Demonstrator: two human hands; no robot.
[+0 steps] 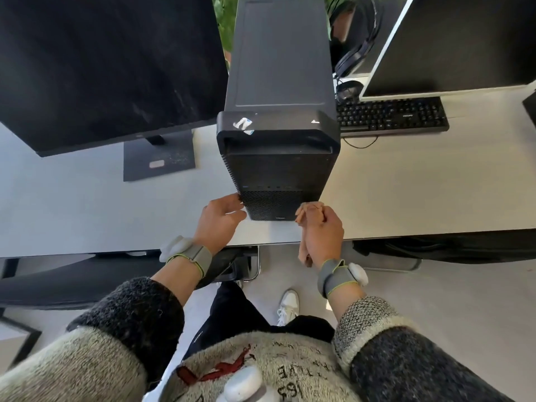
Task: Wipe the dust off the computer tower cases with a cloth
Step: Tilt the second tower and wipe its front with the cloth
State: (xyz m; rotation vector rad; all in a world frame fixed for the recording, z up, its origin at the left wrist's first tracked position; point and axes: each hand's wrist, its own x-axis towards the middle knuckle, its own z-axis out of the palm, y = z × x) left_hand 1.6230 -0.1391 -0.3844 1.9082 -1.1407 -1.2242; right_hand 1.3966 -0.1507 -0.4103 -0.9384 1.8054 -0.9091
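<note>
The tall black plastic computer tower case (280, 111) stands upright on the pale grey desk (406, 184), near its front edge. Your left hand (222, 221) braces the lower left corner, fingers loosely apart, likely to steady it. Your right hand (322, 230) is clenched around the crumpled tan cloth (307, 211), pressed at the lower right corner.

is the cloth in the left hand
No, the cloth is bunched in the right hand at the tower case's lower front corner, while the left hand rests bare against the opposite edge.
</note>
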